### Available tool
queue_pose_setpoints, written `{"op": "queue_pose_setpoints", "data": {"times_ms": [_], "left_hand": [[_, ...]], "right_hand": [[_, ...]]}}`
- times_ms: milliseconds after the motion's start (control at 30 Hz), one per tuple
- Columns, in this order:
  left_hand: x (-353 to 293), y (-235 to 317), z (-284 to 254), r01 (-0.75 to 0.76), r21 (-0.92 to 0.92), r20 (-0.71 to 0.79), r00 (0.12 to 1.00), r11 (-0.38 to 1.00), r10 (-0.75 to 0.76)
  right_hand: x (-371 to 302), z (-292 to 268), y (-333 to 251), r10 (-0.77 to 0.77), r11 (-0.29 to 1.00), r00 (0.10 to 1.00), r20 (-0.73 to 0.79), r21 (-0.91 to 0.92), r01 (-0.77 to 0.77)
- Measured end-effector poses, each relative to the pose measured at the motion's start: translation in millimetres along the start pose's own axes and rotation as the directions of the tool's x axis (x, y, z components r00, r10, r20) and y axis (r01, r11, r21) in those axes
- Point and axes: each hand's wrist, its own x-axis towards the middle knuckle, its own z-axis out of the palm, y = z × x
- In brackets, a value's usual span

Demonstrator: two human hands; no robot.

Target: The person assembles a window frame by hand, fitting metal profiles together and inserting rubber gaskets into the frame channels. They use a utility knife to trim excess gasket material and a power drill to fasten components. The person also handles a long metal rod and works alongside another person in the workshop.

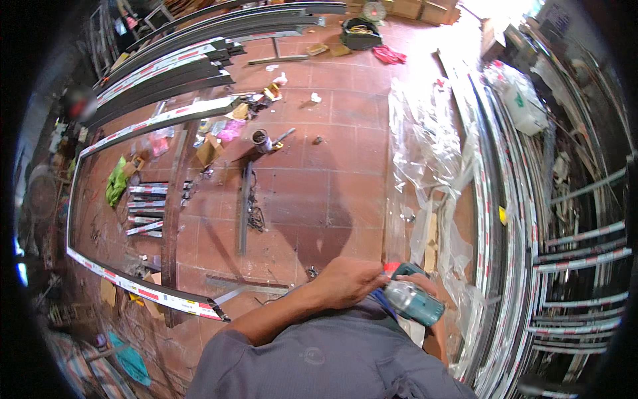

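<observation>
Close to my body at the lower right, my right hand (pixel 425 284) is wrapped round a teal and grey power drill (pixel 413 302). Much of the drill's handle is hidden by that hand. My left hand (pixel 355 282) reaches across to the drill's left side, its fingers pressed together beside a small red part. What those fingers hold, if anything, cannot be made out. A blue strip (pixel 387 304) shows just below the left fingertips, against my grey shirt (pixel 312 356).
A large frame of dark profiles (pixel 153 291) lies on the tiled floor at left, around short cut profiles (pixel 146 207). Long profiles (pixel 173 63) are stacked at the far left. Plastic film (pixel 425 139) and more long profiles (pixel 508 193) run along the right. A cylindrical object (pixel 260 139) stands mid-floor.
</observation>
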Motion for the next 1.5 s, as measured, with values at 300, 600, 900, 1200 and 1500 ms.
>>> {"op": "queue_pose_setpoints", "data": {"times_ms": [300,600,900,1200,1500], "left_hand": [[205,-77,-12,0.156,-0.006,-0.008,0.988,0.988,-0.156],[366,-153,-91,0.492,-0.343,-0.164,0.807,0.800,-0.567],[513,-236,-180,0.166,-0.739,-0.362,0.720,0.653,-0.592],[714,-331,-306,0.102,-0.893,-0.133,0.870,0.438,-0.476],[897,-410,-379,0.153,-0.883,-0.120,0.840,0.443,-0.529]], "right_hand": [[149,-94,90,0.561,0.669,0.827,0.026,0.575,-0.471],[441,-214,132,-0.329,0.905,0.910,0.251,-0.190,0.379],[664,-257,146,-0.407,0.897,0.881,0.242,-0.077,0.435],[847,-324,142,-0.240,0.969,0.969,0.056,-0.038,0.242],[1021,-391,225,0.246,0.933,0.969,0.037,0.261,-0.247]]}}
